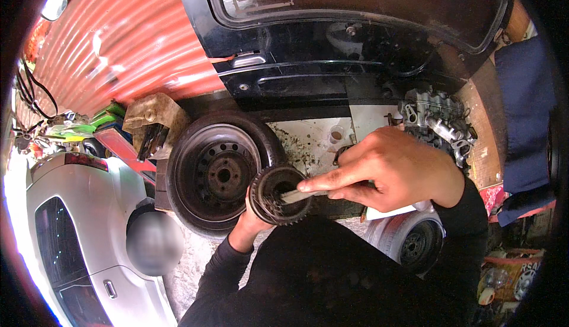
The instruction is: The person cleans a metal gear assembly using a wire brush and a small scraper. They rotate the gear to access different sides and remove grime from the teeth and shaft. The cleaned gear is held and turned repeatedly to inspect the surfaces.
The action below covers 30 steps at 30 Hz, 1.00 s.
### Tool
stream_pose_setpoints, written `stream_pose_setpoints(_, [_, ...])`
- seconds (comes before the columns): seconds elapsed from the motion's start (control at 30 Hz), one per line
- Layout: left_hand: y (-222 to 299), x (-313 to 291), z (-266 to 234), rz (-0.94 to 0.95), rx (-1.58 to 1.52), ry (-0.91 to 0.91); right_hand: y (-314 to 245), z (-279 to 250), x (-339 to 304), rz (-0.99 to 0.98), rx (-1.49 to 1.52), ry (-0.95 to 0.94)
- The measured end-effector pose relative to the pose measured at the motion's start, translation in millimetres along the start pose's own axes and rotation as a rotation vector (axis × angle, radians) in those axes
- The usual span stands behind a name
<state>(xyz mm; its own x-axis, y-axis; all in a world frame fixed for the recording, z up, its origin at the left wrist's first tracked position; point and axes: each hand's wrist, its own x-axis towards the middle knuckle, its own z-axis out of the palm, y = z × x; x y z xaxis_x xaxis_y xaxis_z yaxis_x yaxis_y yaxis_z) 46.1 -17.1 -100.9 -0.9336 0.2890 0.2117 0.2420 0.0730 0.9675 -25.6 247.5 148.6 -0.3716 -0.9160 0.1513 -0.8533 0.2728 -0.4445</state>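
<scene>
My left hand (249, 225) is closed round the near left edge of a dark toothed metal gear (303, 213), its hollow centre turned up toward me. In my right hand (385, 173) I grip a small brush (294, 196) by its pale flat handle, index finger stretched along it. The dark bristle end reaches inside the gear's hollow and seems to touch its inner wall. Just beyond the gear lies a wheel with a tyre (178, 176), its steel rim facing up.
A black vehicle panel (296, 51) stands at the back beside red corrugated sheeting (130, 48). An engine part (435, 116) sits behind my right hand, a small cup (337, 134) before it. Another wheel (418, 244) is below my right wrist. A silver car (89, 220) stands left.
</scene>
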Motion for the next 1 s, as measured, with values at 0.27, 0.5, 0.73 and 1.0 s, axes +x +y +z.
stream_pose_setpoints(0.27, [4.4,0.9,3.5,0.046,-0.123,0.031,-3.7,-5.5,-1.1,0.054,-0.293,0.068])
stream_pose_setpoints(0.5, [23.2,2.7,9.5,0.131,-0.014,0.141,-2.2,-13.0,-11.6,0.149,-0.237,-0.117])
stream_pose_setpoints(0.73, [6.0,-11.8,6.7,0.053,-0.038,0.12,-8.2,-7.6,-7.8,0.096,-0.323,-0.039])
stream_pose_setpoints(1.0, [13.7,-10.3,10.5,0.042,-0.16,0.027,-17.1,-12.6,-0.4,-0.011,-0.481,0.095])
